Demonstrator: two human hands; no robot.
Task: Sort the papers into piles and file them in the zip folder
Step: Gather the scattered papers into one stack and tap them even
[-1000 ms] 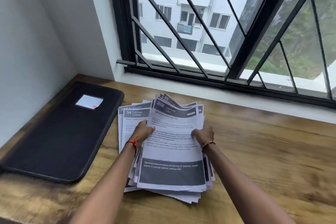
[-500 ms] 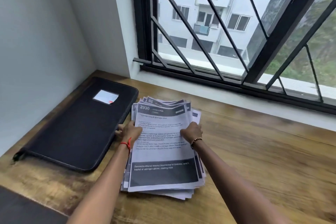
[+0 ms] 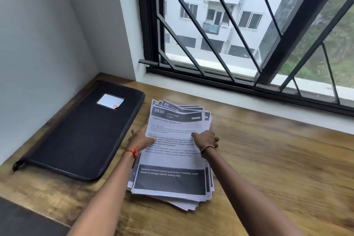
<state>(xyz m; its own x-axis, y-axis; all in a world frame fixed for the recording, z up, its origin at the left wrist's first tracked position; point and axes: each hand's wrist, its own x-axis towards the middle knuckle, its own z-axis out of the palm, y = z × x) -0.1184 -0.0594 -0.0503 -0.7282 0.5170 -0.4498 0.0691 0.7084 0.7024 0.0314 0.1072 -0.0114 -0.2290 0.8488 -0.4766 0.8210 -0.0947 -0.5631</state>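
Papers (image 3: 172, 151), a ragged printed stack, lie on grainy wood table (image 3: 277, 159).

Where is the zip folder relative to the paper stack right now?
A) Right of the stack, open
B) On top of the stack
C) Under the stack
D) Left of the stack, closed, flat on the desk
D: the folder lies zipped shut on the desk, left of the stack.
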